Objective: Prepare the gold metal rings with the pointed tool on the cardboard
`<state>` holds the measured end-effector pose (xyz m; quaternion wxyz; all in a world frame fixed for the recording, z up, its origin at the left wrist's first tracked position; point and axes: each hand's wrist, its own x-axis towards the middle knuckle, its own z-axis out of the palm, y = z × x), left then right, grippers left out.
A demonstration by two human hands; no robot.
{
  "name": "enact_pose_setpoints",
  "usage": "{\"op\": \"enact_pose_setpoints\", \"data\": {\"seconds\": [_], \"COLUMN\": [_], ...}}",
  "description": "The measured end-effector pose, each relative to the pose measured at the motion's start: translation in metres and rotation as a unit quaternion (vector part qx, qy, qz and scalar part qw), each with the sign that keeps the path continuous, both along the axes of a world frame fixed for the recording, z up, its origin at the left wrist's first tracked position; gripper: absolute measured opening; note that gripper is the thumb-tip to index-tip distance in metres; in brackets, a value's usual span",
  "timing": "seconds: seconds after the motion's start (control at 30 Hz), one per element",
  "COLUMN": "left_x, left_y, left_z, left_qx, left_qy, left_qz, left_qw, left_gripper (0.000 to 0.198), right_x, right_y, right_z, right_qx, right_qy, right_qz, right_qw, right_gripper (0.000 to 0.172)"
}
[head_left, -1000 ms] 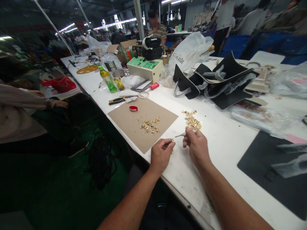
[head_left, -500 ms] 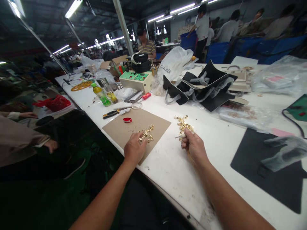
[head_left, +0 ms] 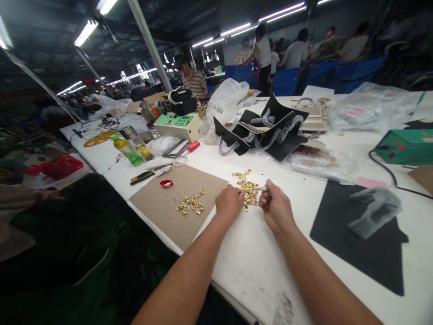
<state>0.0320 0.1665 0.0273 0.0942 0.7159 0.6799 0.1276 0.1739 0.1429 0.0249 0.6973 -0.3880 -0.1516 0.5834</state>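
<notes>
My left hand (head_left: 230, 201) is at the left edge of a pile of small gold metal fittings (head_left: 250, 192) on the white table. Its fingers are curled together at the pile, and what they pinch is hidden. To the right of the same pile, my right hand (head_left: 278, 205) is closed around a small screwdriver (head_left: 264, 188) with a pale handle, its thin tip pointing left. A second group of gold fittings (head_left: 192, 203) lies on a brown cardboard sheet (head_left: 162, 207), left of my left hand. A small red-rimmed round object (head_left: 166, 183) rests on that sheet too.
Pliers (head_left: 144, 176), a drink bottle (head_left: 126, 150) and a control box (head_left: 178, 126) stand at the back left. Black bag pieces (head_left: 260, 131) are heaped behind the gold pile. A black panel (head_left: 358, 239) lies right. Another person (head_left: 194, 81) sits across the table.
My left hand has moved right, from the fittings on the cardboard to the pile on the white table. My right hand still holds the screwdriver beside that pile. The view has shifted.
</notes>
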Motion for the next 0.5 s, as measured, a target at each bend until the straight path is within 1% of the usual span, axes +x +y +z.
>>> {"op": "enact_pose_setpoints", "data": {"seconds": [0.13,0.3,0.4,0.5], "left_x": [0.005,0.009,0.005,-0.005], "left_y": [0.012,0.013,0.008,-0.001], "left_z": [0.002,0.007,0.007,0.005], "left_qx": [-0.039,-0.056,-0.038,-0.014], "left_qy": [-0.006,-0.042,-0.097,-0.194], "left_qz": [0.031,0.046,0.056,0.058], "left_qw": [0.999,0.997,0.993,0.979], "left_gripper": [0.021,0.01,0.01,0.01], "right_x": [-0.003,-0.007,-0.009,-0.01], "right_y": [0.001,-0.007,-0.011,-0.014], "right_z": [-0.003,0.004,0.011,0.015], "right_qx": [0.013,0.033,0.047,0.065], "right_qy": [-0.013,-0.062,-0.093,-0.11], "right_qz": [0.001,0.012,0.015,0.022], "right_qw": [1.0,0.997,0.994,0.992], "right_gripper": [0.05,0.048,0.045,0.042]}}
